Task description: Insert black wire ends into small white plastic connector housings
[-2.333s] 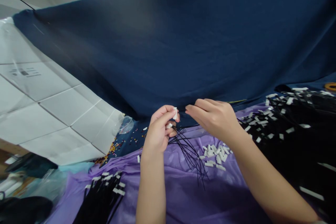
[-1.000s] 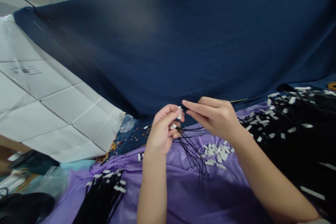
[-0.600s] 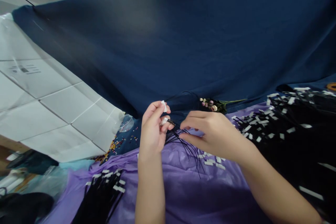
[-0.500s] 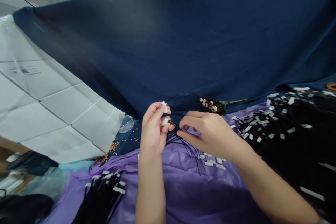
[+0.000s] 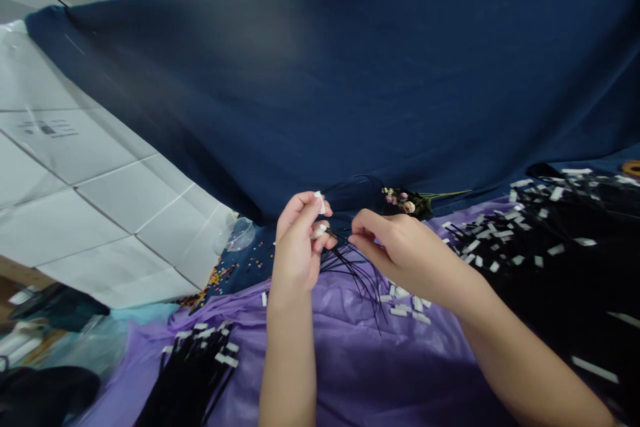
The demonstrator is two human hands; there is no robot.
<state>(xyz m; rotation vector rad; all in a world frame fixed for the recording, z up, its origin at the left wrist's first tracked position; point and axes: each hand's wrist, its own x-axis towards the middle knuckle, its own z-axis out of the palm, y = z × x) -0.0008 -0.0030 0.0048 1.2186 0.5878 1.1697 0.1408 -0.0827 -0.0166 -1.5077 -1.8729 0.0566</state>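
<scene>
My left hand (image 5: pixel 297 247) is raised above the purple sheet (image 5: pixel 350 373), fingers closed. It pinches a small white tag (image 5: pixel 319 202) at the fingertips and grips a bunch of thin black cords (image 5: pixel 357 277) that fan down to the right. My right hand (image 5: pixel 400 253) is close beside it, thumb and forefinger pinched on one of the black cords near the left hand. A loose heap of white tags (image 5: pixel 407 300) lies on the purple sheet just under my right wrist.
A big pile of black cords with white tags (image 5: pixel 560 240) fills the right side. A tagged bundle (image 5: pixel 195 367) lies at lower left. Dark blue cloth (image 5: pixel 350 80) hangs behind, with small flowers (image 5: pixel 403 199) at its foot. White boxes (image 5: pixel 75 200) and scattered beads (image 5: pixel 235 270) are on the left.
My right hand dropped from the tag at my left fingertips to the cords below and pinched one. The small flowers behind came into view. My left hand kept its hold.
</scene>
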